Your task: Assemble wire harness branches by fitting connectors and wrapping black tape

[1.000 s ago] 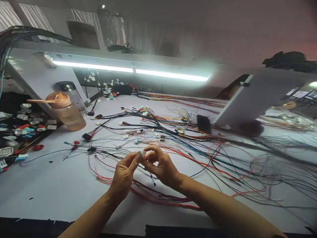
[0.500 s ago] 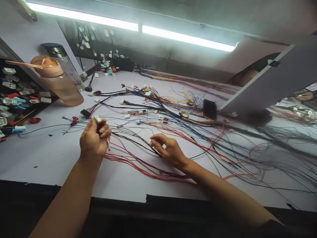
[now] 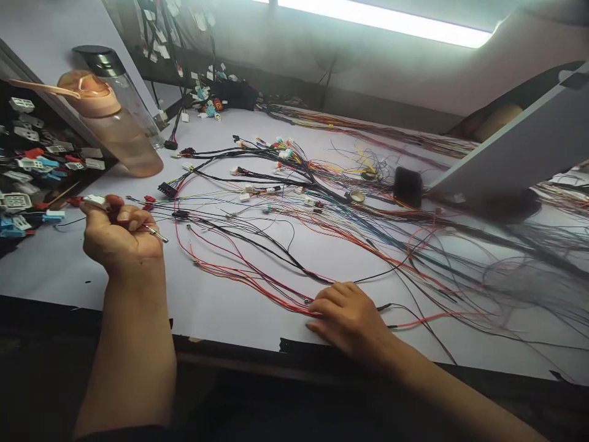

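My left hand (image 3: 122, 233) is closed around a white plastic connector (image 3: 96, 201) near the left side of the table. A slim metal tool (image 3: 157, 233) sticks out from the same hand, past the little-finger side. My right hand (image 3: 347, 313) lies near the front edge, its fingers curled over a bundle of red wires (image 3: 257, 285); the fingertips are partly hidden. Between the hands, a black connector (image 3: 181, 215) rests at the end of dark wires. Beyond them spreads a wire harness (image 3: 299, 178) with black-sleeved branches and several small connectors.
Two bottles, one with a peach lid (image 3: 87, 92) and one with a black lid (image 3: 99, 58), stand at the left. Beside them is a heap of connectors (image 3: 32, 162). Tape roll (image 3: 356, 196), black block (image 3: 407, 187) and slanted white panel (image 3: 506, 141) are to the right.
My left hand has moved left with the white connector, toward the connector heap. My right hand has come down nearer the front edge, onto the red wires. The black connector now shows on the table.
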`<action>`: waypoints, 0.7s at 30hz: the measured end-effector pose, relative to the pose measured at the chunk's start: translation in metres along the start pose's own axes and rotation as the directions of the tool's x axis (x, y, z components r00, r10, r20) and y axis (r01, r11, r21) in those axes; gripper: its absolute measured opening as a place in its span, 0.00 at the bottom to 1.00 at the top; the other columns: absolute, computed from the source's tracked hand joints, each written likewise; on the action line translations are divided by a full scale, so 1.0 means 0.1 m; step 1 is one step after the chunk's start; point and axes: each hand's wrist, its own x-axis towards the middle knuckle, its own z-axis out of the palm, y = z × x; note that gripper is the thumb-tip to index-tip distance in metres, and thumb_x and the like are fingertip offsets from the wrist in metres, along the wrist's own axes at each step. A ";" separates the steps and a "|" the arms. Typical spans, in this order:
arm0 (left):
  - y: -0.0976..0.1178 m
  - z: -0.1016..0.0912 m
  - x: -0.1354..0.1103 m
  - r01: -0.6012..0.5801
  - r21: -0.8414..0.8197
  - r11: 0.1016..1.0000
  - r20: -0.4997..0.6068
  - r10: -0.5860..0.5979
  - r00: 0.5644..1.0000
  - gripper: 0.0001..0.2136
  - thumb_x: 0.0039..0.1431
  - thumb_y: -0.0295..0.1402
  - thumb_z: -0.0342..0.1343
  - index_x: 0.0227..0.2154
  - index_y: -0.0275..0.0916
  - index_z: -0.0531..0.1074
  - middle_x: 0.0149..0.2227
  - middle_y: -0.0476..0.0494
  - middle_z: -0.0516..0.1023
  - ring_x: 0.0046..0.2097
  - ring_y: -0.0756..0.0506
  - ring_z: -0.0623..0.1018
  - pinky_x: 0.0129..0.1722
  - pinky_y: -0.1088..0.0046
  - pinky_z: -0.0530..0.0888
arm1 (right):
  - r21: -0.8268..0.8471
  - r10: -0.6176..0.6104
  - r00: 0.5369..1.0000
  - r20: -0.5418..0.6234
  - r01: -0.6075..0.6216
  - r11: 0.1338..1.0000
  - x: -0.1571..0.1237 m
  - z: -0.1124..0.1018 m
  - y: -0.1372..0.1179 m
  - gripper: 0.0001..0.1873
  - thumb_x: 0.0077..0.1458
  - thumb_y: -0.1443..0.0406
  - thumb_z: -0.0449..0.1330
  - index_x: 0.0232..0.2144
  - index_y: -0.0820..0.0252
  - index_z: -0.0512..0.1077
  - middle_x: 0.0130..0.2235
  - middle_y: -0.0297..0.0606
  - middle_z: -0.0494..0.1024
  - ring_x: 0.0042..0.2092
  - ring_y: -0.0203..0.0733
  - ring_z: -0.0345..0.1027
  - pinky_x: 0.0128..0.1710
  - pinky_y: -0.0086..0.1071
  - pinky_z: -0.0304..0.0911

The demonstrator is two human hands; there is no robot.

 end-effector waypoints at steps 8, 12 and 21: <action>0.02 0.03 -0.03 -0.002 0.038 0.999 -0.031 0.003 1.000 0.15 0.71 0.30 0.36 0.27 0.37 0.59 0.22 0.58 0.67 0.17 0.63 0.58 0.16 0.86 0.55 | -0.103 0.009 0.998 -0.061 -0.015 0.995 -0.02 0.18 0.00 0.08 0.62 0.65 0.55 0.30 0.57 0.70 0.31 0.37 0.76 0.33 0.39 0.65 0.36 0.36 0.54; -0.01 0.03 -0.05 0.007 -0.001 1.000 -0.047 -0.007 0.999 0.13 0.70 0.28 0.39 0.28 0.36 0.60 0.22 0.58 0.68 0.18 0.62 0.59 0.16 0.86 0.55 | -0.135 0.020 0.997 -0.068 -0.030 0.990 -0.01 0.13 0.07 0.08 0.63 0.65 0.55 0.30 0.57 0.70 0.32 0.37 0.76 0.33 0.38 0.66 0.38 0.36 0.53; -0.19 0.09 -0.17 0.110 0.019 0.994 0.017 -0.110 0.994 0.14 0.71 0.33 0.40 0.28 0.37 0.61 0.23 0.56 0.70 0.19 0.61 0.60 0.18 0.83 0.54 | -0.034 -0.050 0.993 -0.111 0.046 0.998 0.81 0.14 -0.22 0.11 0.65 0.61 0.52 0.36 0.57 0.73 0.36 0.37 0.80 0.36 0.38 0.68 0.37 0.37 0.52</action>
